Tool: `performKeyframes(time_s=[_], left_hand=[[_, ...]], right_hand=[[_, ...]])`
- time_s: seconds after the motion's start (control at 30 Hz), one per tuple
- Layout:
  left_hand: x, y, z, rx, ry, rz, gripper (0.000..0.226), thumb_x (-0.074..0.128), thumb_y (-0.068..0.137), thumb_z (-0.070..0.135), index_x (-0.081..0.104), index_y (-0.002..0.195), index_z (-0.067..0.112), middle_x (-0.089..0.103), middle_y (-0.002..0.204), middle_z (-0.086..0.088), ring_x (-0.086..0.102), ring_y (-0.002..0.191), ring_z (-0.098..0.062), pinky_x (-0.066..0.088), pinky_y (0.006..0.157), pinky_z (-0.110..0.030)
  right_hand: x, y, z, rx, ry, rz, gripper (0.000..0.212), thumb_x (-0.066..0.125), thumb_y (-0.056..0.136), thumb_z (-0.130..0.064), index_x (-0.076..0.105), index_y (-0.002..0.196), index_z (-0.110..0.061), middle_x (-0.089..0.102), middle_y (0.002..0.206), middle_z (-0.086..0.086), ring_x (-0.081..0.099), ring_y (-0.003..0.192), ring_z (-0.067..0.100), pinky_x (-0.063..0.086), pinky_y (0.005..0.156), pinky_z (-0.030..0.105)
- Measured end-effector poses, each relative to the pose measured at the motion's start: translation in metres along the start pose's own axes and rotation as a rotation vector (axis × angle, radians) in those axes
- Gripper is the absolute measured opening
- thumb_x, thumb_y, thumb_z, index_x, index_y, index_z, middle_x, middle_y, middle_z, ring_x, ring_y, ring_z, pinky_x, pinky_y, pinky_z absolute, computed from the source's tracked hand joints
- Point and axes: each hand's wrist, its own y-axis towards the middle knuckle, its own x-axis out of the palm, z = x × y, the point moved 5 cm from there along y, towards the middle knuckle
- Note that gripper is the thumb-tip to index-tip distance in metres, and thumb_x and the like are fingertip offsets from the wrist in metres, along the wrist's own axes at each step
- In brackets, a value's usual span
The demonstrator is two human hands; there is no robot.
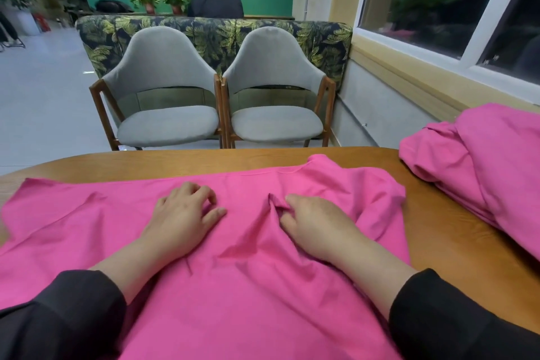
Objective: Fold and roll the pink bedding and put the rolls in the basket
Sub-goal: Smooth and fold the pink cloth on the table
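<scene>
You are flattening the bright pink cotton sheet [233,272] on the oval wooden table [438,228] before the first fold, so finish that properly: sweep outward from the middle until the ridges near the table's right side lie down, then square the far hem against the table's far edge

Your left hand [181,219] rests on the cloth, fingers loosely bent, gripping nothing. Your right hand [312,225] pinches a small ridge of fabric between thumb and fingertips

The sheet looks thin and limp, smooth toward the table's left side, bunched at its right. A second heap of pink bedding [482,161] sits on the table's right end. No basket shows
</scene>
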Motion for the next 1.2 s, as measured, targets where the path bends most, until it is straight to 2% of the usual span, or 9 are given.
performKeyframes(time_s=[0.1, 0.2, 0.33, 0.47, 0.53, 0.7, 0.9, 1.07, 1.2], left_hand=[[-0.013, 0.002, 0.027, -0.005, -0.156, -0.119, 0.052, 0.042, 0.087, 0.074, 0.066, 0.105, 0.032, 0.062, 0.112, 0.007, 0.058, 0.111, -0.016, 0.044, 0.096, -0.037], [-0.022, 0.002, 0.080, 0.051, -0.467, -0.265, 0.048, 0.057, 0.087, 0.066, 0.070, 0.107, 0.025, 0.071, 0.100, 0.012, 0.066, 0.091, -0.007, 0.050, 0.079, -0.024], [-0.032, 0.008, 0.126, 0.174, -0.540, -0.232, 0.027, 0.062, 0.097, 0.032, 0.063, 0.086, 0.006, 0.059, 0.073, -0.004, 0.050, 0.065, -0.011, 0.039, 0.063, -0.030], [-0.059, 0.027, 0.139, 0.089, -0.917, -0.021, 0.026, 0.056, 0.099, 0.032, 0.070, 0.092, 0.012, 0.063, 0.072, 0.001, 0.052, 0.070, -0.013, 0.038, 0.066, -0.032], [-0.052, 0.036, 0.141, 0.012, -1.052, 0.001, 0.025, 0.055, 0.100, 0.032, 0.076, 0.089, 0.022, 0.073, 0.082, 0.005, 0.061, 0.080, -0.013, 0.047, 0.075, -0.033], [0.011, 0.013, 0.126, -0.184, -1.246, -0.129, 0.026, 0.050, 0.104, 0.023, 0.074, 0.094, 0.025, 0.075, 0.105, 0.006, 0.067, 0.101, -0.011, 0.050, 0.092, -0.029], [0.025, -0.003, 0.099, -0.389, -1.980, -0.275, 0.032, 0.054, 0.090, 0.024, 0.068, 0.113, 0.008, 0.072, 0.108, -0.014, 0.069, 0.101, -0.027, 0.050, 0.091, -0.041], [0.023, 0.000, 0.089, -0.259, -2.183, -0.257, 0.052, 0.084, 0.038, 0.018, 0.064, 0.086, 0.016, 0.068, 0.082, -0.005, 0.068, 0.075, -0.020, 0.057, 0.076, -0.032], [0.019, -0.003, 0.092, -0.156, -2.228, -0.315, 0.042, 0.086, 0.036, 0.019, 0.072, 0.076, 0.016, 0.071, 0.078, -0.006, 0.070, 0.073, -0.021, 0.061, 0.073, -0.036]], right_hand=[[-0.018, 0.005, 0.021, 0.080, 0.292, 0.175, 0.025, 0.052, 0.091, -0.026, 0.043, 0.070, -0.016, 0.056, 0.069, -0.001, 0.050, 0.068, 0.022, 0.035, 0.058, 0.039], [-0.033, 0.008, 0.035, 0.083, 0.434, 0.302, 0.017, 0.055, 0.090, -0.022, 0.055, 0.074, -0.016, 0.059, 0.069, -0.002, 0.057, 0.070, 0.020, 0.045, 0.068, 0.040], [-0.062, 0.002, 0.045, 0.027, 0.587, 0.409, 0.013, 0.058, 0.094, -0.017, 0.063, 0.082, -0.016, 0.067, 0.072, 0.000, 0.064, 0.068, 0.016, 0.053, 0.065, 0.035], [-0.066, -0.013, 0.067, 0.064, 0.999, 0.119, 0.034, 0.056, 0.096, -0.041, 0.065, 0.107, -0.010, 0.073, 0.075, 0.002, 0.069, 0.069, 0.013, 0.059, 0.065, 0.029], [-0.059, -0.025, 0.076, 0.000, 0.761, -0.054, 0.049, 0.050, 0.091, -0.051, 0.068, 0.104, -0.008, 0.074, 0.081, -0.002, 0.069, 0.074, 0.008, 0.056, 0.074, 0.027], [-0.039, -0.054, 0.081, -0.108, 0.391, -0.318, 0.026, 0.052, 0.100, -0.048, 0.068, 0.085, -0.035, 0.067, 0.083, -0.021, 0.060, 0.078, -0.003, 0.048, 0.079, 0.021], [-0.031, -0.063, 0.075, -0.230, 0.277, -0.309, 0.027, 0.053, 0.100, -0.038, 0.066, 0.123, -0.032, 0.061, 0.119, -0.022, 0.054, 0.114, -0.004, 0.040, 0.105, 0.023], [-0.030, -0.063, 0.065, -0.124, 0.519, -0.323, 0.044, 0.065, 0.094, -0.040, 0.058, 0.137, -0.032, 0.061, 0.121, -0.030, 0.054, 0.112, -0.018, 0.039, 0.096, 0.004], [-0.022, -0.054, 0.048, -0.052, 0.765, -0.371, 0.081, 0.073, 0.090, -0.027, 0.028, 0.157, -0.025, 0.059, 0.138, -0.014, 0.058, 0.119, -0.007, 0.047, 0.106, 0.023]])
